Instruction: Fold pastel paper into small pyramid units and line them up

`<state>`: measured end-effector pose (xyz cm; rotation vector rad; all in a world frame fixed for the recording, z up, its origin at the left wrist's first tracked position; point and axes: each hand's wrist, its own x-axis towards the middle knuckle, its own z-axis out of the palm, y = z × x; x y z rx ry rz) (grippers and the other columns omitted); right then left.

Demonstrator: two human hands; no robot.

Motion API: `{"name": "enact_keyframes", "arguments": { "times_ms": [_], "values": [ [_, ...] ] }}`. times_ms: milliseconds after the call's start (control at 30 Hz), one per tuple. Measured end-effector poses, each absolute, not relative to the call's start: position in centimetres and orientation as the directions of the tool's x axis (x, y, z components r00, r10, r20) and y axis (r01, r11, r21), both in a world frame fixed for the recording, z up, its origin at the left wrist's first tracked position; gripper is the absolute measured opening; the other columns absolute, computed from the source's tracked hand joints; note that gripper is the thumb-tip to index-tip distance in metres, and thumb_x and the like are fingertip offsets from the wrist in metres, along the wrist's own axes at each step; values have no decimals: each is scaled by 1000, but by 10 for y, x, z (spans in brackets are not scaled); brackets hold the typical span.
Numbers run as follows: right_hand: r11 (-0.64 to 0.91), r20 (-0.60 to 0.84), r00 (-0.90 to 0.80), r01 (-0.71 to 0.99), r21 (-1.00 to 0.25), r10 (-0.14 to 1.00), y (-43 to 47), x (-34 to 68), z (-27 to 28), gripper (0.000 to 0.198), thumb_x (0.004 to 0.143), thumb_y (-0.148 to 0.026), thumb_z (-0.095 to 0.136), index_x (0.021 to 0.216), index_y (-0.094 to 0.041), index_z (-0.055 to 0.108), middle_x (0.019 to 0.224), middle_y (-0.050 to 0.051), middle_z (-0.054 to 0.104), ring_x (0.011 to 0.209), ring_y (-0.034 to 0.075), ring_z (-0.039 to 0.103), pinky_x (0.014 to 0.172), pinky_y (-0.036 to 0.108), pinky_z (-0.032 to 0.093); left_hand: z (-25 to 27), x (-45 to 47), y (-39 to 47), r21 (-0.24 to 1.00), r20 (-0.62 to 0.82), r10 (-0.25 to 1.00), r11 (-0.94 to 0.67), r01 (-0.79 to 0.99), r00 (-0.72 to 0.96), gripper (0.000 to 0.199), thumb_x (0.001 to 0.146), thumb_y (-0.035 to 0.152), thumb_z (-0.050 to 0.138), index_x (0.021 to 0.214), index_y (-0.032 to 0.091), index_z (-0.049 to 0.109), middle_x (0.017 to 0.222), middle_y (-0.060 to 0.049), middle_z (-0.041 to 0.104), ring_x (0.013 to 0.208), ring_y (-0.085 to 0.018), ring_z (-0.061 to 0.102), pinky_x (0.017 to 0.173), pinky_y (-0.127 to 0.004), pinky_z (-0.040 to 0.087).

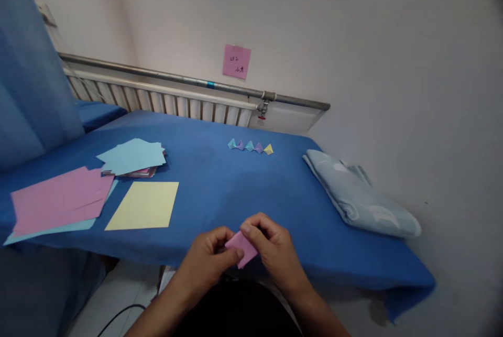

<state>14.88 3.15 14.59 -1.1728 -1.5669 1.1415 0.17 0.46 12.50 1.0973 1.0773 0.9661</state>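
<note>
A small folded piece of pink paper [245, 251] is held between both hands at the near edge of the blue-covered table [204, 169]. My left hand [210, 258] pinches its left side, thumb on top. On the upper right corner, my right hand [271, 242] grips it between thumb and fingers. The undersides of the fingers are partly hidden. Farther back lies a row of several small folded paper pieces [249, 146] in blue, purple and yellow. A flat yellow sheet [145, 205] rests to the left of my hands.
Pink sheets [58, 198] overlap blue ones at the far left, below a stack topped with light blue paper [135, 156]. A folded light blue cloth [357, 195] lies on the right. Behind the table run a radiator [173, 104] and a pipe [165, 74]; a pink note [236, 62] hangs on the wall.
</note>
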Motion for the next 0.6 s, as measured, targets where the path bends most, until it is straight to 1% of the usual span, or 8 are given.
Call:
{"name": "enact_keyframes", "arguments": {
  "times_ms": [33,100,167,200,300,433,600],
  "values": [
    [111,75,-198,178,-978,977,33,149,145,19,79,-32,59,66,-18,60,64,-2,54,63,12,50,60,24,41,125,2,5,971,-193,961,216,-101,196,14,68,29,67,69,17,59,62,4,55,59,-10,47,59,-22,34],
    [45,18,-221,121,-992,975,34,150,143,17,79,-34,60,77,-18,63,69,-2,57,64,12,51,62,24,41,126,2,5,954,-228,962,252,-164,150,15,65,29,70,68,17,61,61,3,58,58,-10,49,59,-22,35],
    [-3,-27,-256,96,-995,966,35,152,142,23,81,-38,58,87,-18,65,75,0,61,66,12,52,64,24,42,127,1,6,936,-251,964,265,-232,90,16,63,29,72,67,17,62,61,3,60,58,-10,50,59,-22,36],
    [-16,-43,-271,102,-995,962,34,153,142,25,82,-41,56,87,-18,65,75,0,62,66,12,53,64,25,41,127,0,7,929,-251,966,259,-265,63,17,62,28,73,68,17,62,61,2,62,58,-10,51,60,-22,36],
    [-47,-90,-313,140,-989,945,32,157,140,32,85,-43,52,73,-16,64,65,-1,58,58,11,50,58,24,39,128,-2,10,912,-247,969,239,-333,20,16,62,27,74,70,16,65,64,1,65,60,-10,53,62,-21,37],
    [-88,-123,-312,124,-988,942,30,156,138,26,82,-39,56,72,-16,61,62,-3,57,51,8,47,54,22,37,130,-3,11,891,-276,961,270,-365,37,19,60,27,76,70,15,66,62,2,65,58,-9,53,61,-20,37],
    [-100,-132,-300,118,-988,945,32,152,137,25,82,-37,55,69,-16,59,59,-3,56,49,7,46,52,21,36,129,-5,10,865,-311,948,314,-392,72,24,61,31,78,73,14,66,63,1,66,58,-9,53,61,-20,38]
  ]
}}
